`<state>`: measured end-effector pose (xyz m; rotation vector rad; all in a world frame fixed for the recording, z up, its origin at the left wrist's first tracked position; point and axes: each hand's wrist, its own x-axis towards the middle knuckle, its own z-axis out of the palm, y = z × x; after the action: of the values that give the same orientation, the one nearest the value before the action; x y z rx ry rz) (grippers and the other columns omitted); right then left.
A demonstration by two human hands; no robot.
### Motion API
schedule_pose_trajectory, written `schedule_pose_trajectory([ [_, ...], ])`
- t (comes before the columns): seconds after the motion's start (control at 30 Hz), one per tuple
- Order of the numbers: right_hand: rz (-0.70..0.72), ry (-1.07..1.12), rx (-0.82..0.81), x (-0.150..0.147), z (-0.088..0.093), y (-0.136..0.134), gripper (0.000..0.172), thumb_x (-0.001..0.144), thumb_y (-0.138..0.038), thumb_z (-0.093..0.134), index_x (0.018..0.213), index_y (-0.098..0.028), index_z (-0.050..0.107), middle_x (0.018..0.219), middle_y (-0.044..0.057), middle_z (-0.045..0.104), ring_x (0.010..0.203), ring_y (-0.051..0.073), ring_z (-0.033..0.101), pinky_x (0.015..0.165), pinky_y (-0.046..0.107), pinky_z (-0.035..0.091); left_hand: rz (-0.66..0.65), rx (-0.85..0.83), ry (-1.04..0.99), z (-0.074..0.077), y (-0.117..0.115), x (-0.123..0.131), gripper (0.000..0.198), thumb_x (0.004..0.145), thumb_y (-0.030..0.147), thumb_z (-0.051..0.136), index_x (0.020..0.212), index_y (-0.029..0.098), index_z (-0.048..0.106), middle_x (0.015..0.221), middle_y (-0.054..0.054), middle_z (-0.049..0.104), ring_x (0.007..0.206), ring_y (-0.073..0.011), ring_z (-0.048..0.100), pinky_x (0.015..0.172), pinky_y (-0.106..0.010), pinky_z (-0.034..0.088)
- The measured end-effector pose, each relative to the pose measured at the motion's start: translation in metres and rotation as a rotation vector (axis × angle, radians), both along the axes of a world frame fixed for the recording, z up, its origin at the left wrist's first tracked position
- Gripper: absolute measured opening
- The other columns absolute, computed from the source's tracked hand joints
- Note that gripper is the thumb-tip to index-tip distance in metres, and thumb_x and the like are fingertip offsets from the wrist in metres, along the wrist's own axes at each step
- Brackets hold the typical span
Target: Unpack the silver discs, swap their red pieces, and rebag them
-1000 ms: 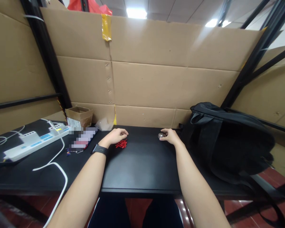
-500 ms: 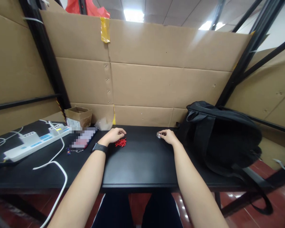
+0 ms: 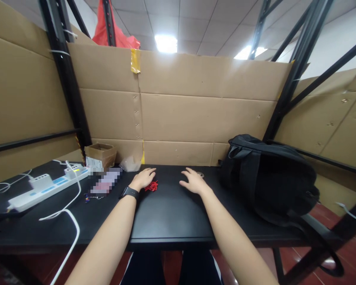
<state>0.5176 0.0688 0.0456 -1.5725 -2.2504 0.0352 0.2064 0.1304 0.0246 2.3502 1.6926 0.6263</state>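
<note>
Head view: both hands spread palm-down over the black tabletop [image 3: 172,221], apparently grasping nothing.
Just left of centre, below mid-frame, the left hand [image 3: 142,179] lies beside a tangle of red cord [image 3: 152,186], whether touching I cannot tell; right of centre, the right hand [image 3: 194,182], fingers fanned, partly hides a small round silvery object [image 3: 199,174]. Good handling here would probably mean keeping the left fingers clear of the loose strands, and taking the silvery piece lightly by its rim, since it could roll or slide.
</note>
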Motion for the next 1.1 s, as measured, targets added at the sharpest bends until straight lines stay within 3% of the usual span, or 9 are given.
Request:
schedule_pose_trajectory([
  [0.13,0.113,-0.041,-0.168,-0.019,-0.007,-0.003,0.062,0.086,-0.06,0.059,0.137,-0.026,0.057,0.151,0.012,0.046,0.138,0.029,0.044,0.113,0.041,0.034,0.012,-0.04,0.045,-0.001,0.004,-0.009,0.047,0.084,0.027,0.049,0.128,0.023,0.065,0.138,-0.008,0.061,0.128,-0.0239,0.056,0.109,-0.033,0.039],
  [0.33,0.137,-0.078,-0.099,-0.018,0.0,-0.007,0.047,0.087,-0.048,0.061,0.127,-0.025,0.066,0.137,0.009,0.061,0.127,0.027,0.055,0.107,0.036,0.04,-0.033,-0.066,0.06,0.012,-0.002,-0.005,0.039,0.082,0.027,0.052,0.114,0.022,0.074,0.125,-0.007,0.07,0.118,-0.0234,0.064,0.103,-0.028,0.043],
  [0.4,0.03,-0.073,0.018,-0.014,0.004,-0.006,0.036,0.089,-0.036,0.058,0.121,-0.025,0.069,0.135,0.008,0.062,0.124,0.026,0.056,0.105,0.037,0.04,-0.04,-0.076,0.065,0.02,-0.009,0.001,0.033,0.083,0.034,0.054,0.104,0.024,0.077,0.114,-0.006,0.075,0.109,-0.0237,0.068,0.096,-0.028,0.047],
  [0.47,-0.169,-0.051,0.153,-0.006,0.006,-0.004,0.036,0.09,-0.025,0.052,0.123,-0.024,0.067,0.137,0.009,0.06,0.126,0.027,0.053,0.105,0.041,0.039,-0.022,-0.091,0.09,0.029,-0.017,0.006,0.027,0.081,0.041,0.059,0.093,0.026,0.079,0.101,-0.005,0.078,0.099,-0.0249,0.07,0.09,-0.03,0.048],
  [0.57,-0.355,-0.008,0.183,0.014,0.001,0.005,0.041,0.09,-0.028,0.053,0.128,-0.021,0.064,0.138,0.011,0.058,0.126,0.031,0.052,0.101,0.044,0.041,0.051,-0.069,0.145,0.04,-0.029,0.014,0.018,0.076,0.04,0.064,0.079,0.029,0.079,0.089,-0.004,0.079,0.096,-0.0275,0.07,0.092,-0.038,0.044],
  [0.73,-0.34,0.082,0.018,0.044,-0.012,0.023,0.038,0.086,-0.037,0.061,0.119,-0.023,0.069,0.124,0.01,0.068,0.114,0.027,0.062,0.094,0.037,0.046,0.08,-0.064,0.146,0.041,-0.032,0.019,0.021,0.076,0.047,0.065,0.072,0.03,0.078,0.085,-0.005,0.078,0.097,-0.0299,0.069,0.096,-0.045,0.037],
  [0.9,-0.374,0.134,0.046,0.051,-0.014,0.027,0.033,0.084,-0.033,0.06,0.114,-0.023,0.069,0.117,0.01,0.069,0.109,0.025,0.064,0.089,0.033,0.047,0.167,-0.111,0.086,0.035,-0.029,0.025,0.012,0.071,0.036,0.066,0.071,0.03,0.077,0.083,-0.005,0.078,0.096,-0.0293,0.069,0.095,-0.046,0.037],
  [1.1,-0.394,0.17,0.067,0.052,-0.015,0.025,0.032,0.084,-0.031,0.058,0.114,-0.023,0.067,0.111,0.009,0.072,0.105,0.025,0.067,0.083,0.031,0.048,0.266,-0.12,0.048,0.036,-0.035,0.035,0.013,0.064,0.036,0.07,0.07,0.027,0.076,0.084,-0.008,0.078,0.094,-0.0311,0.069,0.092,-0.047,0.037],
])
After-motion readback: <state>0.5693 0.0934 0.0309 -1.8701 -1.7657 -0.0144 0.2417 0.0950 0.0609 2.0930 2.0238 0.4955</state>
